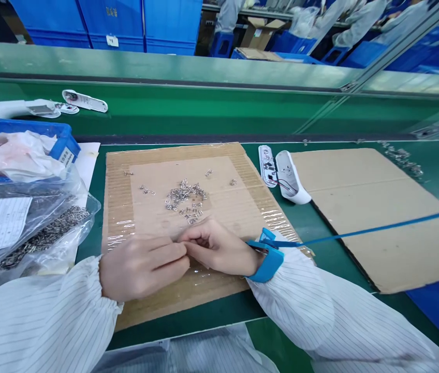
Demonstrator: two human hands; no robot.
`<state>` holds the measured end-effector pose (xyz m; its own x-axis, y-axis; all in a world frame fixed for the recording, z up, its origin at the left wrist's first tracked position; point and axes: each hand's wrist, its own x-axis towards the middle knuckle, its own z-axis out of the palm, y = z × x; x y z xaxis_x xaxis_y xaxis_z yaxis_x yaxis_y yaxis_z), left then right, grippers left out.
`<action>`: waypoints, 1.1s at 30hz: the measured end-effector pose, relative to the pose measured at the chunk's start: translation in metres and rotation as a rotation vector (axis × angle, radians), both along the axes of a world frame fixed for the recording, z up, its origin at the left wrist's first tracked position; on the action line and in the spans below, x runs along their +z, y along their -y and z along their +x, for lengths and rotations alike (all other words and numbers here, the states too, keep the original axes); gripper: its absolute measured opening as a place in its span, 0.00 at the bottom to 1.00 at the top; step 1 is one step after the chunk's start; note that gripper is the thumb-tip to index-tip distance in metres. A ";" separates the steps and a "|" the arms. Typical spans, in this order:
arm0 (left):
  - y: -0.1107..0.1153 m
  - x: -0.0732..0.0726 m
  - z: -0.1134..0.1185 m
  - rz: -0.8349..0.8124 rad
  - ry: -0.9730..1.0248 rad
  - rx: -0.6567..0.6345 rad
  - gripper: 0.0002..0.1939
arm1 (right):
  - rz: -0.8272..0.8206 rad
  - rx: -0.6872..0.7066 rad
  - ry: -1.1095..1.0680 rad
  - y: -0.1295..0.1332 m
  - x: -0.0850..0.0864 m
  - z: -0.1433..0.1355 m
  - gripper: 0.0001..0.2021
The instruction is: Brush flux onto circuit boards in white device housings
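My left hand [144, 265] and my right hand [219, 247] meet fingertip to fingertip over the near half of a taped cardboard sheet [120, 207]. Both are closed in a pinch, and whatever sits between the fingertips is too small or hidden to make out. Just beyond them lies a loose pile of small metal parts [184, 194], with several stray ones scattered around it. A blue wrist strap [268, 264] circles my right wrist, its cord running off to the right.
At left, a clear plastic bag [56, 228] of metal parts lies before a blue bin [62, 140]. An open white plastic housing [291, 178] with a wired circuit board [267, 166] lies beside a second cardboard sheet [378, 207]. More metal parts [401, 158] lie far right. People sit beyond the line.
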<state>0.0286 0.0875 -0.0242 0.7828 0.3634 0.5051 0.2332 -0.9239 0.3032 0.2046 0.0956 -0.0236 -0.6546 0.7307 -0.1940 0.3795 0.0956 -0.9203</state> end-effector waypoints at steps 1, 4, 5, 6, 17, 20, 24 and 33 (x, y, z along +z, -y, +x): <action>0.001 -0.001 0.001 -0.022 0.050 0.031 0.06 | 0.025 0.009 0.003 0.000 0.000 0.000 0.11; 0.004 -0.003 0.004 -0.174 0.173 0.174 0.04 | 0.146 0.021 -0.006 -0.001 0.002 0.000 0.12; 0.005 -0.003 0.005 -0.254 0.197 0.221 0.03 | 0.211 0.023 -0.008 -0.001 0.002 0.000 0.12; 0.006 -0.003 0.006 -0.350 0.221 0.269 0.02 | 0.288 0.027 -0.005 0.000 0.003 0.000 0.12; 0.000 0.005 0.018 -1.615 0.560 0.555 0.08 | 1.194 -0.080 0.139 0.007 -0.006 0.001 0.12; -0.001 0.006 0.018 -1.693 0.521 0.502 0.08 | 1.063 -0.125 0.100 0.006 -0.005 0.001 0.12; 0.001 0.001 0.015 -1.352 0.270 0.500 0.06 | 0.591 -0.178 0.006 0.003 -0.001 -0.001 0.13; 0.000 -0.001 0.001 -0.139 0.077 0.173 0.11 | -0.250 -0.175 -0.141 0.003 0.001 0.001 0.11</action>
<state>0.0300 0.0870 -0.0247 0.6642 0.5588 0.4965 0.3557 -0.8205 0.4475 0.2057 0.0925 -0.0228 -0.5569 0.7755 -0.2974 0.2372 -0.1946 -0.9518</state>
